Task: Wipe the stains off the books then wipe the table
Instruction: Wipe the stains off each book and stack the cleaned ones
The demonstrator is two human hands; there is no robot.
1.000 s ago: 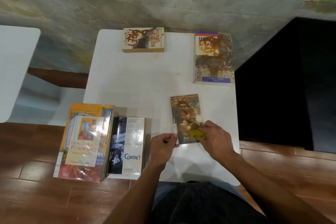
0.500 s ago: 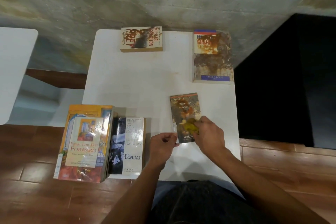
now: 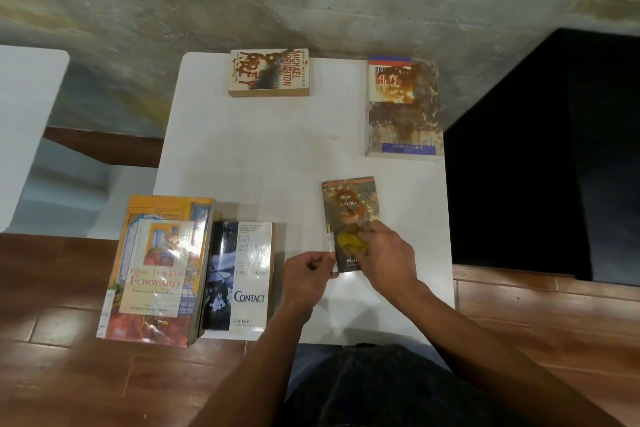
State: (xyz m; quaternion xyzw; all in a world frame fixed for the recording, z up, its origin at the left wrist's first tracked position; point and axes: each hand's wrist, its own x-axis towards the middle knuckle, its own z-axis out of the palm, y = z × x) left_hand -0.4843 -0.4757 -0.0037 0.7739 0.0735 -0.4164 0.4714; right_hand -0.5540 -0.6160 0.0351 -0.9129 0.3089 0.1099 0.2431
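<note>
A small stained paperback (image 3: pixel 349 204) lies on the white table (image 3: pixel 263 156) near its front right. My right hand (image 3: pixel 384 256) holds a yellow cloth (image 3: pixel 349 242) pressed on the book's lower half. At the book's lower left corner my left hand (image 3: pixel 306 274) pinches its edge. A heavily stained book (image 3: pixel 403 107) lies at the back right. A stained "Prey" paperback (image 3: pixel 269 72) lies at the back middle.
A "Contact" paperback (image 3: pixel 242 274) and a large "From This Day Forward" book (image 3: pixel 159 267) lie at the table's front left, the large one overhanging the edge. A black block (image 3: pixel 554 149) stands right of the table, a second white table (image 3: pixel 24 121) far left.
My right hand has slid the yellow cloth up and left across the small book's cover. The left hand has kept its place at the book's corner.
</note>
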